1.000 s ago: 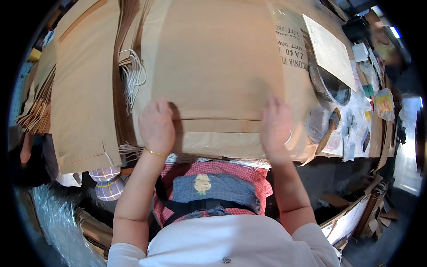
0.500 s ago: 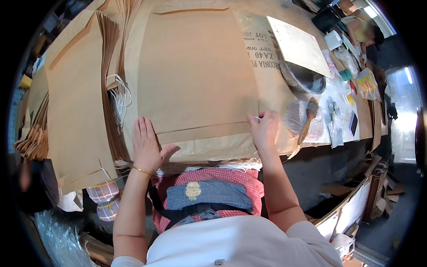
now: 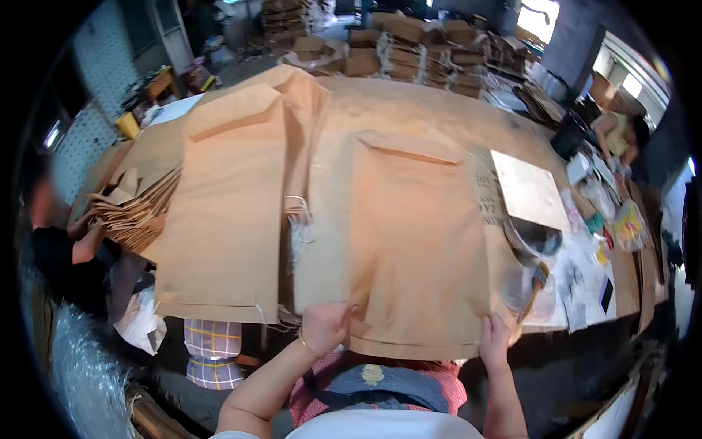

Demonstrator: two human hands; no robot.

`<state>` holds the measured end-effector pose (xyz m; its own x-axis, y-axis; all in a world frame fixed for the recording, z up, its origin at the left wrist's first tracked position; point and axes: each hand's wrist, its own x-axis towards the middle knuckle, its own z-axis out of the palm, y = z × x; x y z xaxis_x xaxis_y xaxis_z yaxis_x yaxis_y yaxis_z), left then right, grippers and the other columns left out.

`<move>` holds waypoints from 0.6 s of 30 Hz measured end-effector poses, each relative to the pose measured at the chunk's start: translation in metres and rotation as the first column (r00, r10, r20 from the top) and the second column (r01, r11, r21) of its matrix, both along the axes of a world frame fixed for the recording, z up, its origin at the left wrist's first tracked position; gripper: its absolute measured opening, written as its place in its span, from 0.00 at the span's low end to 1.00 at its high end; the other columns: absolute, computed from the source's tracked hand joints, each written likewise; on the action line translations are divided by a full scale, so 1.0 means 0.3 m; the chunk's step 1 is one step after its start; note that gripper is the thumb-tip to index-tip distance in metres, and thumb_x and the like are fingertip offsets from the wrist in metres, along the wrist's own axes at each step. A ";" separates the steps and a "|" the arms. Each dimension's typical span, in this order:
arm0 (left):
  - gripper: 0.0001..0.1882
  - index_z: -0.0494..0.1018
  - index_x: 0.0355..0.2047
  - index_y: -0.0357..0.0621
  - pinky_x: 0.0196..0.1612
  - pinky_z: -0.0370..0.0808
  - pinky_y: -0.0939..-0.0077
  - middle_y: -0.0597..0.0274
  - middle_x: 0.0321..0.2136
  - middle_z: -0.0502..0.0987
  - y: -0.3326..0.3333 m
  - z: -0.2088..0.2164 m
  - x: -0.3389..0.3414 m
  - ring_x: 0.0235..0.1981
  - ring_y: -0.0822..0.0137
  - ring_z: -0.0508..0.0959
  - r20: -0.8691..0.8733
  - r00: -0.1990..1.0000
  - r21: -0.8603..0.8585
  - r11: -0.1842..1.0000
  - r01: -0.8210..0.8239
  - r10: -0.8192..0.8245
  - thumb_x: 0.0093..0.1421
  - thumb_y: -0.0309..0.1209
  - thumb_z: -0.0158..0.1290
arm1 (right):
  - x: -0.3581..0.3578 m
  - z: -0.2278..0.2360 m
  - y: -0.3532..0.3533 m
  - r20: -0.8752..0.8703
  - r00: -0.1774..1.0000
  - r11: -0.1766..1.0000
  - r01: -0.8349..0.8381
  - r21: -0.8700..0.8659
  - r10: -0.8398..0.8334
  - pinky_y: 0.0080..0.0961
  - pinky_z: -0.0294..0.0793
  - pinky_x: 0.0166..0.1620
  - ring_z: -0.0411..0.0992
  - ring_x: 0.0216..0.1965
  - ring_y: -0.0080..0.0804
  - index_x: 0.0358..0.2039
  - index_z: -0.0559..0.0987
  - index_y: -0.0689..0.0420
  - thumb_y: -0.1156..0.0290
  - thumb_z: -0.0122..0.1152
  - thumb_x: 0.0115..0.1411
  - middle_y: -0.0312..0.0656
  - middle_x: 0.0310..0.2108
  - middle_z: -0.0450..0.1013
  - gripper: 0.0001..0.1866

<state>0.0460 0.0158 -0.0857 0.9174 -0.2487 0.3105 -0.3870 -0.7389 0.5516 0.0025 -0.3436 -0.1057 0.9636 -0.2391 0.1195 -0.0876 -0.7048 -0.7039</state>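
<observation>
A large brown paper bag [image 3: 417, 241] lies in front of me, its near edge lifted slightly toward my body. My left hand [image 3: 327, 327] is closed on its near left corner. At the near right corner my right hand [image 3: 495, 338] pinches the same bag. Its far end has a folded flap. To the left lies a tall stack of similar paper bags [image 3: 223, 212], with a bundle of white string [image 3: 298, 219] beside it. Both hands' fingertips are partly hidden by the paper.
On the right are a pale flat board [image 3: 528, 189] over a metal basin [image 3: 537, 238], a brush [image 3: 539, 282] and a dark phone [image 3: 606, 294]. A person [image 3: 80, 241] at the left handles folded paper pieces [image 3: 135, 212]. Another person [image 3: 618, 135] is at the far right. Bundled stacks [image 3: 417, 55] stand behind the table.
My left hand, flat on the paper before, now grips the bag's corner. The bag's near edge has come up and toward me. My view has tilted up and shifted left.
</observation>
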 end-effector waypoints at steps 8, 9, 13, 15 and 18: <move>0.09 0.72 0.24 0.38 0.22 0.66 0.74 0.61 0.16 0.72 0.364 0.128 -0.206 0.16 0.71 0.69 -0.009 0.840 -0.468 0.741 -0.483 0.542 0.58 0.30 0.52 | 0.093 0.062 0.363 0.161 0.961 0.888 -0.270 0.372 0.225 0.26 0.71 0.40 0.72 0.35 0.29 0.42 0.73 0.64 0.72 0.44 0.64 0.46 0.34 0.74 0.12; 0.12 0.71 0.23 0.37 0.22 0.65 0.76 0.64 0.16 0.71 0.440 0.126 -0.223 0.18 0.74 0.67 -0.082 0.788 -0.535 0.640 -0.551 0.610 0.59 0.32 0.51 | 0.118 0.074 0.438 0.162 0.942 0.844 -0.336 0.418 0.295 0.26 0.71 0.41 0.72 0.37 0.29 0.44 0.73 0.64 0.71 0.44 0.64 0.47 0.36 0.74 0.13; 0.16 0.70 0.21 0.35 0.23 0.62 0.78 0.70 0.16 0.66 0.901 0.114 -0.251 0.20 0.77 0.64 -0.155 0.623 -0.484 0.491 -0.724 0.766 0.61 0.34 0.50 | 0.260 0.101 0.811 0.199 0.794 0.662 -0.593 0.459 0.574 0.22 0.68 0.28 0.68 0.24 0.22 0.39 0.73 0.64 0.70 0.46 0.62 0.36 0.23 0.70 0.12; 0.15 0.69 0.20 0.35 0.22 0.62 0.77 0.69 0.15 0.66 1.066 0.166 -0.188 0.19 0.77 0.63 -0.053 0.625 -0.324 0.579 -0.748 0.779 0.59 0.33 0.51 | 0.294 0.114 0.988 -0.034 0.733 0.261 -0.198 0.945 0.680 0.21 0.64 0.20 0.64 0.17 0.19 0.36 0.73 0.62 0.72 0.45 0.61 0.35 0.20 0.67 0.09; 0.15 0.68 0.18 0.34 0.21 0.61 0.75 0.67 0.14 0.65 1.313 0.079 -0.134 0.18 0.77 0.62 -0.065 0.640 -0.165 0.624 -0.764 0.766 0.57 0.31 0.53 | 0.326 0.027 1.149 -0.128 0.677 0.374 -0.230 0.898 0.725 0.20 0.68 0.21 0.71 0.20 0.23 0.41 0.71 0.63 0.74 0.45 0.60 0.39 0.25 0.71 0.11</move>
